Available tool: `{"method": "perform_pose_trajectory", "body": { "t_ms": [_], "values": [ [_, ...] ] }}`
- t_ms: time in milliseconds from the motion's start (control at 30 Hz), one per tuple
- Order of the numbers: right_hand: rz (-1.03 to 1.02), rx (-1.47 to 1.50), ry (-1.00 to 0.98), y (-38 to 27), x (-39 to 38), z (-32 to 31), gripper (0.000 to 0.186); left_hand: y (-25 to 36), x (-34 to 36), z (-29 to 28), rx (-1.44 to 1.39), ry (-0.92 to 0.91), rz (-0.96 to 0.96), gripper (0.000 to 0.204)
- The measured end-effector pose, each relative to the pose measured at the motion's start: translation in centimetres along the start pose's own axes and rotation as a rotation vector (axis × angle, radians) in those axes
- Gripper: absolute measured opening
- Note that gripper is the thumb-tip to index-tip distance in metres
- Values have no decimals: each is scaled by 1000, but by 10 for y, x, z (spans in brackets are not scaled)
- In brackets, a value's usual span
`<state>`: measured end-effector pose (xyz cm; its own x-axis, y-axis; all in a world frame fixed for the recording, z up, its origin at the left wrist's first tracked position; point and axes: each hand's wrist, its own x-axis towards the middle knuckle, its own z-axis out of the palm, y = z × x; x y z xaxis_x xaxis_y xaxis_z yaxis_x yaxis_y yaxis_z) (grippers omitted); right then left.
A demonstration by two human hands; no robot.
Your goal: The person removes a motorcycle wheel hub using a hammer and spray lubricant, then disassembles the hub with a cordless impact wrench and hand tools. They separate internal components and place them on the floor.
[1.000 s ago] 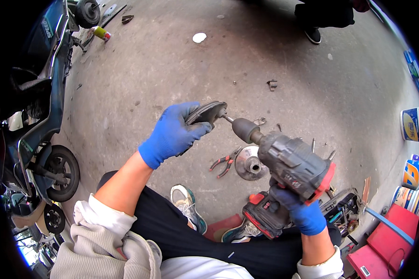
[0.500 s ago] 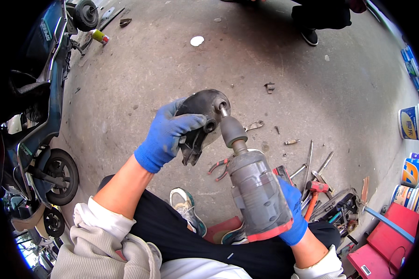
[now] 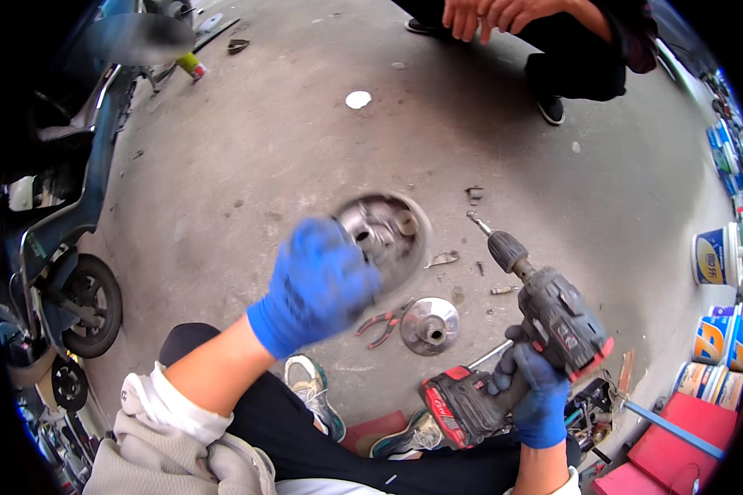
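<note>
My left hand (image 3: pixel 318 276), in a blue glove, is closed on the rim of a round metal brake plate (image 3: pixel 392 239). The plate is smeared by motion, and its inner side with metal fittings shows. A black and red cordless drill (image 3: pixel 557 318) is held by its handle in my gloved right hand (image 3: pixel 537 392). Its bit points up and to the left, apart from the plate. On the floor between my hands lies a shiny metal disc (image 3: pixel 446 318) with a raised hub. Beside that disc are red-handled pliers (image 3: pixel 377 328).
A wrench (image 3: pixel 444 258) and a few small metal pieces lie on the concrete floor. At left stands a scooter (image 3: pixel 78 206). Buckets (image 3: pixel 718 256) and a red case (image 3: pixel 689 433) line the right side. Another person's hands (image 3: pixel 491 15) show at the top.
The drill has come away from the plate and swung to the right. My left hand has turned the plate so its inner side shows. The other person's hands have come into view.
</note>
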<state>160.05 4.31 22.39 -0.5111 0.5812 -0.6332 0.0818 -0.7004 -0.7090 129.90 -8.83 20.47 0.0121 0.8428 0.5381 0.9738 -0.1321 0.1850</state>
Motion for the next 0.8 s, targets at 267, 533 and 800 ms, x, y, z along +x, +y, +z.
{"method": "perform_pose_trajectory", "body": {
  "t_ms": [267, 533, 800],
  "values": [
    [-69, 117, 65, 11, 1, 18, 56, 83, -1, 0, -315, -58, 171, 19],
    [115, 150, -54, -6, -8, 26, 63, 91, -4, -5, -410, -170, 119, 19],
    [-232, -299, -186, 1, 3, 9, 63, 52, 14, 16, -1464, -582, -796, 69]
  ]
}}
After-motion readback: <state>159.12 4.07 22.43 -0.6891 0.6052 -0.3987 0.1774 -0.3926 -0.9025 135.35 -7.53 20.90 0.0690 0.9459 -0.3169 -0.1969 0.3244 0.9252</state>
